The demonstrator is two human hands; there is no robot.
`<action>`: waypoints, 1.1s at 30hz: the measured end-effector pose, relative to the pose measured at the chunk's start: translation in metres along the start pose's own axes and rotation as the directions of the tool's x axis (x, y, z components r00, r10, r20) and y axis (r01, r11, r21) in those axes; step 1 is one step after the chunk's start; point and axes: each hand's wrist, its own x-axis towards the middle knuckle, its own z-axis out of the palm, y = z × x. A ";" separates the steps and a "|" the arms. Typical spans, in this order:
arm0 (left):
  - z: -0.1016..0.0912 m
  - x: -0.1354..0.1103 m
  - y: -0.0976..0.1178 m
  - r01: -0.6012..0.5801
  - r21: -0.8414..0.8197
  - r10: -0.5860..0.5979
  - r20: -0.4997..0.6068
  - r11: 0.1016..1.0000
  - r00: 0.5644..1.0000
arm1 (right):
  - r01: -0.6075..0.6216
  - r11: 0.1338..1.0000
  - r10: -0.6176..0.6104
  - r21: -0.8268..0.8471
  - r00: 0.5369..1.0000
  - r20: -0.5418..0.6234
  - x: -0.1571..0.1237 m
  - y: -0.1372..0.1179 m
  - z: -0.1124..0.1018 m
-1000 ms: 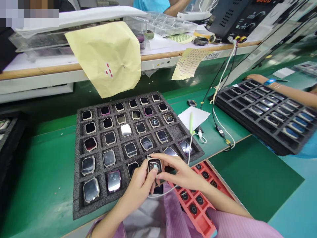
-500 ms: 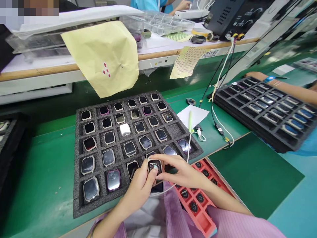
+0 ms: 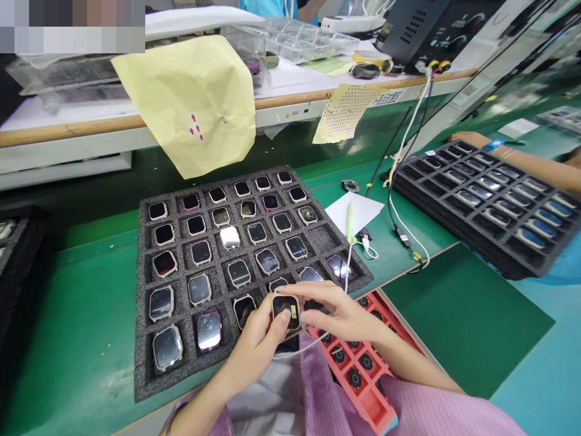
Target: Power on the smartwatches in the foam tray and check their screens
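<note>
Green bench surface extends ahead of both hands; beyond it we observe a raised shelf with a yellow sheet hanging at its front. We locate a dark foam tray ahead and to the left of our left hand; its compartments hold square watch cases. With that hand we grasp one watch, thumb pressed across its face. We keep our right hand at the opposite side, fingers bent, index finger along the watch's upper edge; we cannot tell whether it grips. Ahead of the right hand we note a white paper bearing a green pen-like tool. Under the right forearm we find a red tray of round dark parts. Farther right, a co-worker's hand rests at a second dark tray.
</note>
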 end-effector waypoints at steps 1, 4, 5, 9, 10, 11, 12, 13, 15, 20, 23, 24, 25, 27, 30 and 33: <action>-0.001 -0.001 -0.001 -0.004 -0.009 0.004 0.021 1.000 1.000 | -0.013 0.996 0.013 0.091 1.000 0.004 0.000 0.002 0.001; -0.007 -0.003 -0.006 0.024 -0.045 -0.019 0.100 0.999 0.995 | -0.082 0.928 0.082 0.364 0.997 0.014 0.002 0.011 0.010; -0.009 -0.004 -0.008 0.036 -0.057 -0.029 0.117 0.998 0.993 | -0.085 0.905 0.091 0.416 0.996 0.007 0.002 0.014 0.013; -0.011 -0.006 -0.010 0.041 -0.081 -0.032 0.112 0.996 0.993 | -0.033 0.919 0.046 0.393 0.999 -0.024 0.006 0.015 0.015; -0.010 -0.006 -0.008 0.024 -0.061 -0.018 0.091 0.998 0.996 | -0.016 0.939 0.023 0.345 1.000 -0.017 0.007 0.013 0.013; -0.008 -0.005 -0.006 0.003 -0.032 -0.001 0.063 0.999 0.998 | 0.009 0.961 -0.007 0.276 1.000 -0.008 0.008 0.010 0.010; -0.006 -0.005 -0.003 -0.017 0.000 0.017 0.034 1.000 0.999 | 0.039 0.981 -0.040 0.189 0.999 0.002 0.008 0.007 0.006; -0.004 -0.004 0.000 -0.032 0.027 0.032 0.008 0.999 0.999 | 0.068 0.993 -0.069 0.092 0.997 0.017 0.009 0.004 0.003; -0.001 -0.002 0.003 -0.035 0.063 0.037 -0.023 0.997 0.999 | 0.100 0.991 -0.097 -0.085 0.994 0.045 0.008 -0.002 -0.002; 0.001 -0.001 -0.005 0.050 0.086 -0.046 -0.044 0.995 0.998 | 0.082 0.944 -0.063 -0.318 0.996 0.070 0.001 -0.008 -0.002; 0.000 -0.001 -0.009 0.059 0.078 -0.055 -0.058 0.995 0.997 | 0.099 0.896 -0.082 -0.432 0.995 0.056 -0.003 -0.008 0.001; 0.000 -0.002 -0.009 0.056 0.073 -0.053 -0.050 0.996 0.997 | 0.103 0.883 -0.086 -0.457 0.995 0.058 -0.004 -0.009 0.002; 0.000 -0.002 -0.008 0.052 0.065 -0.050 -0.032 0.997 0.998 | 0.105 0.871 -0.088 -0.479 0.994 0.057 -0.005 -0.010 0.002; -0.001 -0.002 -0.005 0.045 0.037 -0.046 0.025 0.998 0.999 | 0.100 0.848 -0.087 -0.520 0.995 0.049 -0.006 -0.011 0.002; -0.002 -0.001 0.002 0.039 -0.016 -0.037 0.116 0.999 0.993 | 0.075 0.840 -0.081 -0.537 0.997 0.013 -0.006 -0.013 0.000; -0.002 0.000 0.005 0.039 -0.042 -0.033 0.130 0.998 0.991 | 0.024 0.888 -0.042 -0.459 0.999 -0.028 -0.004 -0.013 -0.003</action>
